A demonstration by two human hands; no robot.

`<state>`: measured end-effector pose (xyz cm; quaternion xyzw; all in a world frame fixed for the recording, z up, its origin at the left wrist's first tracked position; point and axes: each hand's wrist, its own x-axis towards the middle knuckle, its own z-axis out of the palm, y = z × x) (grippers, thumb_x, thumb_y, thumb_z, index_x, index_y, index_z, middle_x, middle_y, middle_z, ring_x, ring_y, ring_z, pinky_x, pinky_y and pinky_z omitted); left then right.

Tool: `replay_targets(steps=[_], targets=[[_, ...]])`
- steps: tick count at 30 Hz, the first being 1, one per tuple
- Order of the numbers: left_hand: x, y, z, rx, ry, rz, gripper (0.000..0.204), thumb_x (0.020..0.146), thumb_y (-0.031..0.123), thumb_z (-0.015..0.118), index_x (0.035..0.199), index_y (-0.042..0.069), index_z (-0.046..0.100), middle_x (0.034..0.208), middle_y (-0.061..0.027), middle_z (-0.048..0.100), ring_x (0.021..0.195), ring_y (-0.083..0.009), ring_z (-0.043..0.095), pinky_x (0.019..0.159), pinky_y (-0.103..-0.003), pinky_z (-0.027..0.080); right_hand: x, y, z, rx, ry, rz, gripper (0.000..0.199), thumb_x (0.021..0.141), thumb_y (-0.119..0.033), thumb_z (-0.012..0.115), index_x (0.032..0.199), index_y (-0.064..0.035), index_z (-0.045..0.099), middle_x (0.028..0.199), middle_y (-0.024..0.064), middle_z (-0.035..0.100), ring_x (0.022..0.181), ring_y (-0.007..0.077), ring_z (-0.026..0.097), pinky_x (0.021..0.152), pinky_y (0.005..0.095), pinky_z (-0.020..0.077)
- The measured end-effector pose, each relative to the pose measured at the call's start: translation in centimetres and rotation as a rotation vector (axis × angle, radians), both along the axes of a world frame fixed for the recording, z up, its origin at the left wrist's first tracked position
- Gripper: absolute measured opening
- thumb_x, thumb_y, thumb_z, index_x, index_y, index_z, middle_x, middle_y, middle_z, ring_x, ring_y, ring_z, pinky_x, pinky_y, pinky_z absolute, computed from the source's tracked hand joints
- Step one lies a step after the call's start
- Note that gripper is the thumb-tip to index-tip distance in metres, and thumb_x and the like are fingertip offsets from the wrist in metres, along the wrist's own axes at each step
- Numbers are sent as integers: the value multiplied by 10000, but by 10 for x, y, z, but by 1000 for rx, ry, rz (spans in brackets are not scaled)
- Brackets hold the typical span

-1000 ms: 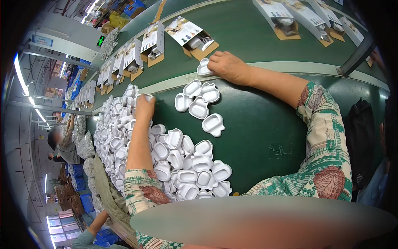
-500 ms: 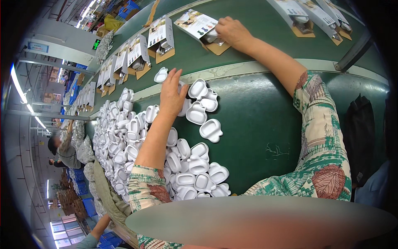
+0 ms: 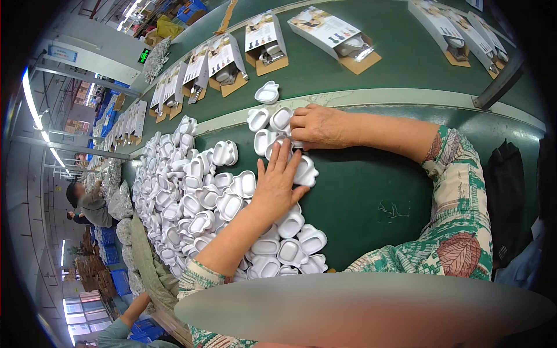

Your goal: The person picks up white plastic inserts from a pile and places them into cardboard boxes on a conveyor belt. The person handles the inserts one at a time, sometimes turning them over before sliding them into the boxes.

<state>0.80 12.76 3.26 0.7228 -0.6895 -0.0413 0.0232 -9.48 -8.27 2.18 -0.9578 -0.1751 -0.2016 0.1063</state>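
Small white plastic pieces, each with a lobed outline and a rounded recess, lie in a loose group beside both hands. My right hand has its fingers bent and pressed together at the edge of one white plastic piece; its fingertips are partly hidden. Just below, my left hand is open, fingers spread over other pieces of the group. One of these, a white piece, shows beside its fingers. Another single white piece sits apart, beyond the pale rail. A large heap of white pieces spreads left of my left forearm.
Across the rail, a green surface carries a row of open printed boxes. The nearest box has a white item and a clear packet at its flap. A metal post stands at right. Other people work at far left.
My right hand has left the box across the rail and come back to the white pieces. My left hand has moved nearer, onto the group. The whole view has shifted slightly.
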Motion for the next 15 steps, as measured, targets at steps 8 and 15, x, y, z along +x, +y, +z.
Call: replay_targets(steps=[8, 15], targets=[[27, -38, -7, -122, 26, 20, 655, 795, 276, 670, 1367, 113, 395, 1498, -159, 219, 1386, -367, 198, 1041, -609, 242, 3, -21, -1, 1, -164, -111, 122, 724, -117, 623, 814, -41, 588, 1063, 110, 549, 1030, 280, 522, 875, 391, 419], [53, -46, -16, -177, 18, 147, 584, 814, 278, 653, 1335, 116, 444, 1461, -179, 292, 1353, -363, 277, 1028, -606, 256, -15, -40, 40, 661, 241, -30, 95, 743, -66, 682, 773, -49, 593, 1196, 100, 505, 1098, 240, 489, 932, 349, 393]])
